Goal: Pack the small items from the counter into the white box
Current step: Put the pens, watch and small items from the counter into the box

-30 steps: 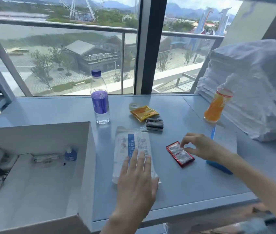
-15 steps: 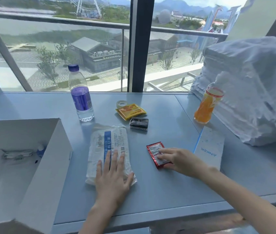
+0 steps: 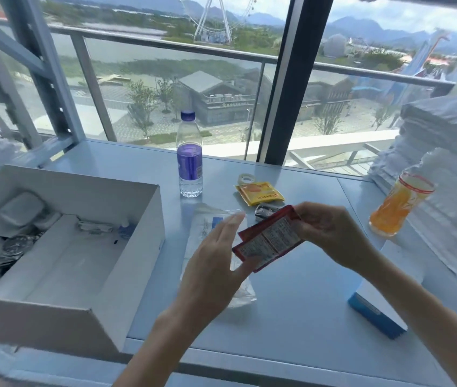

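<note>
Just right of the white box (image 3: 138, 261), the right hand (image 3: 330, 233) pinches a red packet (image 3: 269, 243) aloft (label up, seemingly for handover) while the left hand (image 3: 213, 272), fingers straight, steadies its lower corner.

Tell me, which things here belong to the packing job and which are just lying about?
Job: white box; red packet held in the right hand; yellow sachet; white pouch; small dark packet; tape roll.
Lying about: water bottle; orange drink bottle; stack of white cloths.
</note>
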Action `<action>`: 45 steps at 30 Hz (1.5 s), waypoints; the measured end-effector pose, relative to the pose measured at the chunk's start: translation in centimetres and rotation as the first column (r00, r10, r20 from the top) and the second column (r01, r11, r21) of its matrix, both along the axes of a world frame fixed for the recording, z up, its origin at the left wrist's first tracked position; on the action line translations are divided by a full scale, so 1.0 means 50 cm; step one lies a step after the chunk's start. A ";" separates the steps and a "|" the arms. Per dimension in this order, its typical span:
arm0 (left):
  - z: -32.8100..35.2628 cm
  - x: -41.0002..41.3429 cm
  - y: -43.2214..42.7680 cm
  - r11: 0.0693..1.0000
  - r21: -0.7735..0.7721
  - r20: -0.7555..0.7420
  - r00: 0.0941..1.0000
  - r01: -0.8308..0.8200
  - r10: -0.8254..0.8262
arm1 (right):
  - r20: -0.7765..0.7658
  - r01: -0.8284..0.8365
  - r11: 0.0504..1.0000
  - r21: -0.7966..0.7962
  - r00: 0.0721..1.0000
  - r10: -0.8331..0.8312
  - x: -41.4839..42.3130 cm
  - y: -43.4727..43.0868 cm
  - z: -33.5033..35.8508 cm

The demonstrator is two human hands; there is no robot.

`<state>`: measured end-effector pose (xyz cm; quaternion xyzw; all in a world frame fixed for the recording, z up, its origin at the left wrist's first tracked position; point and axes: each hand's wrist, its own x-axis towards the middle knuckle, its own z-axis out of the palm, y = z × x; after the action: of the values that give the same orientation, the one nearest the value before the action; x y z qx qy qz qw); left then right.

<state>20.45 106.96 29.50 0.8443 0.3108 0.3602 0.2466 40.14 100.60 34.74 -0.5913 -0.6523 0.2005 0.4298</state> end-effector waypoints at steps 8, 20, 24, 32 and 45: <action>0.120 -0.142 0.008 0.985 0.003 0.220 0.961 -0.172 0.167 | 0.218 -0.155 0.975 0.162 0.969 0.117 -0.136 0.081 0.087; 0.124 -0.380 0.150 0.951 0.066 0.009 0.953 -0.303 0.303 | 0.364 -0.295 0.950 -0.099 0.878 0.311 -0.334 0.227 0.128; 0.118 -0.433 0.187 0.948 0.026 -0.043 0.947 -0.319 0.319 | 0.448 -0.290 0.951 -0.109 0.839 0.308 -0.411 0.277 0.116; 0.055 -0.519 0.221 0.916 0.215 -0.188 0.906 -0.340 0.380 | 0.639 -0.182 0.965 -0.189 0.723 0.262 -0.475 0.354 0.070; -0.016 -0.599 0.218 0.848 0.524 -0.229 0.947 -0.077 0.227 | 0.623 -0.326 0.932 -0.156 0.700 0.349 -0.591 0.517 0.005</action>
<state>-9.50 117.86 28.71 0.8942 0.3030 0.3238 -0.0610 10.58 126.45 34.97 -0.5014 -0.8527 0.0728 0.1269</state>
